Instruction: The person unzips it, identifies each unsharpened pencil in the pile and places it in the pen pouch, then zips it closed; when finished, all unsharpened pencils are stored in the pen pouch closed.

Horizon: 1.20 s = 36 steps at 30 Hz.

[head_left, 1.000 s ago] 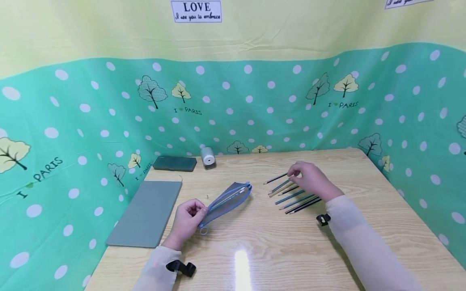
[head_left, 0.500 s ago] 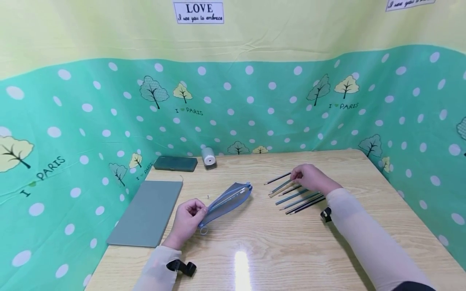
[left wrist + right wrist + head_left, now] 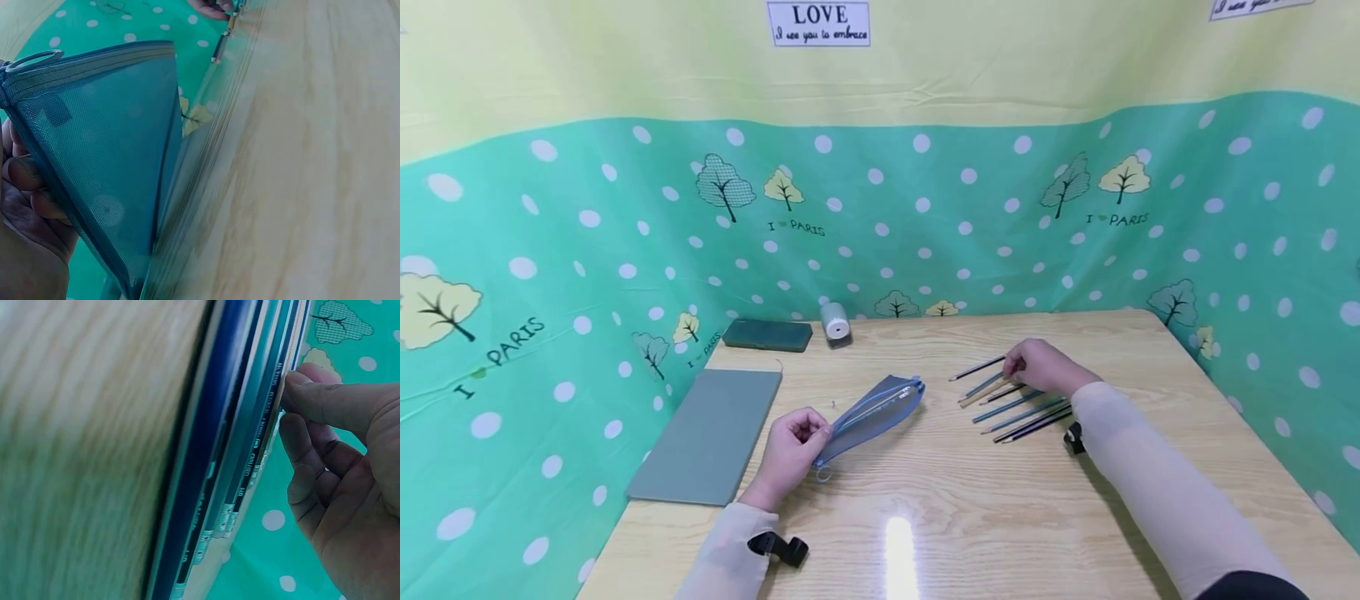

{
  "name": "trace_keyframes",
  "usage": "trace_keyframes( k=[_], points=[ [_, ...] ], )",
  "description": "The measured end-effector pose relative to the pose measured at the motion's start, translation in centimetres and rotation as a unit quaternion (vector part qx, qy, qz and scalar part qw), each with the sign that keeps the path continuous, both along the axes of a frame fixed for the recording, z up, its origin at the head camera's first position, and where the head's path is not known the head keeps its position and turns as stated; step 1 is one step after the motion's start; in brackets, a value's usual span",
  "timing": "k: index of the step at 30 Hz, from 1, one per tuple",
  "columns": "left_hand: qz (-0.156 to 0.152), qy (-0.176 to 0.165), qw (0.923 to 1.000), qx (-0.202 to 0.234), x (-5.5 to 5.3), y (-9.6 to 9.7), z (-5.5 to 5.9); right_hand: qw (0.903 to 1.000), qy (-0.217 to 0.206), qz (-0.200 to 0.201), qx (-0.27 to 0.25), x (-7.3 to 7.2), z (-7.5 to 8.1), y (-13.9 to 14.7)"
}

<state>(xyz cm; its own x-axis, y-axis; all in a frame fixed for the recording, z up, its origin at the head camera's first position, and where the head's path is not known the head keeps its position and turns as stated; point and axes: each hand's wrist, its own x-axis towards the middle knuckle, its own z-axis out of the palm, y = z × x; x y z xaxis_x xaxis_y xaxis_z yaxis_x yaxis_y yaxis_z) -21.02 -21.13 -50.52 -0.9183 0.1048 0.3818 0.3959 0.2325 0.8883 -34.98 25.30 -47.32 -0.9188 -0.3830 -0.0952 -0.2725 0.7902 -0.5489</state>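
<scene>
My left hand [image 3: 793, 450] grips one end of a blue mesh zip pencil pouch [image 3: 872, 425], fingers curled at its corner. The pouch's mouth gapes, and something slim and light-coloured shows inside. In the left wrist view the pouch mesh [image 3: 106, 156] and its zip edge fill the left side. Several pencils [image 3: 1007, 407], dark, blue and wood-coloured, lie side by side on the table at the right. My right hand [image 3: 1047, 367] is over their far ends, thumb and forefinger pinching a pencil at the far side of the row. In the right wrist view, printed pencils [image 3: 237, 425] run beside the fingertips.
A grey flat board [image 3: 707, 437] lies at the left of the wooden table [image 3: 955, 517]. Behind it are a dark green case [image 3: 767, 335] and a small white-and-grey cylinder [image 3: 835, 322]. A dotted green cloth [image 3: 917, 250] hangs along the back and sides.
My right hand has shifted slightly right and nearer over the pencils, its fingers drawing closer together. The left hand and pouch stay in place. The head view has turned slightly.
</scene>
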Motion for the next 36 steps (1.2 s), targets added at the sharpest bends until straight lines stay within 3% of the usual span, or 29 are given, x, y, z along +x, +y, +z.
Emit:
trace_keyframes(
  k=[36],
  points=[
    [0.000,-0.011,0.9999,-0.004,0.1,0.1,0.1,0.9981,0.021,0.027,0.052,-1.2,-0.6,0.0]
  ],
)
